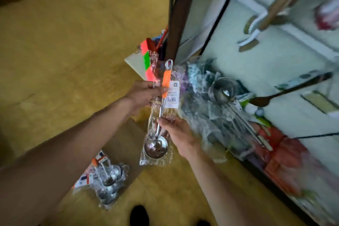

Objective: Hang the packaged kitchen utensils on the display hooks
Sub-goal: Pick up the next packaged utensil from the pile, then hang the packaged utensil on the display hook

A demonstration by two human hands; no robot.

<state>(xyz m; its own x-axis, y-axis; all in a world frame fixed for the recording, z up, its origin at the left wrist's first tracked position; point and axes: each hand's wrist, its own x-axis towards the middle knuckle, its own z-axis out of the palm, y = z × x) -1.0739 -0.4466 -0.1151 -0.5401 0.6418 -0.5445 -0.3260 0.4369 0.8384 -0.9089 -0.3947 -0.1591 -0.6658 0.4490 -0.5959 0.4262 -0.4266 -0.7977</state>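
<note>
I keep the packaged ladle (156, 147) in mid-air beside the display panel (266, 57), loop uppermost. My left grip (145, 91) pinches its orange handle and my right grip (177, 134) holds the shaft, probably to steer that loop onto a hook.

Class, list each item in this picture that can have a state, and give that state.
Packaged ladle: wrapped, held above the floor, not yet hung.
Left hand: grips the pack at its upper end.
Right hand: holds the pack lower down.
Ladle packs: lying on the floor, untouched.
Brush: hanging on the display.
</note>
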